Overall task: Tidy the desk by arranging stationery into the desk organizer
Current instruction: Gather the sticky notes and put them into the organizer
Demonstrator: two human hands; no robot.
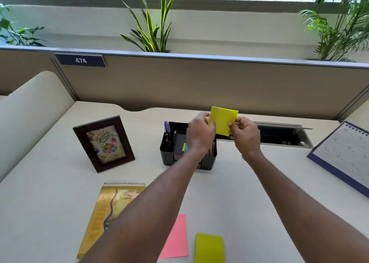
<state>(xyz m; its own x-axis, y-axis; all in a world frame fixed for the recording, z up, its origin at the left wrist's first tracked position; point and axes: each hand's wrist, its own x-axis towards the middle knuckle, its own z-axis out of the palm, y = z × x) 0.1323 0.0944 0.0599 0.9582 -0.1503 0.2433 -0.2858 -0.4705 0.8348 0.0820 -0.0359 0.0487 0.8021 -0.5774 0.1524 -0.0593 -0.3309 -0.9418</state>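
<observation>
A yellow sticky-note pad (222,119) is held upright above the black desk organizer (169,156). My left hand (200,134) pinches its left edge and my right hand (246,136) pinches its lower right edge. Purple pens (167,128) and a pencil stand in the organizer's left compartments, and a small yellow and blue pad (184,147) shows inside. My left forearm hides the organizer's right part. On the near desk lie a pink sticky-note pad (176,237) and another yellow pad (209,247).
A framed birthday picture (103,143) stands left of the organizer. A gold spiral notebook (107,212) lies at the near left. A desk calendar (343,156) stands at the right, behind an open cable tray (279,134). A partition wall (199,82) closes the back.
</observation>
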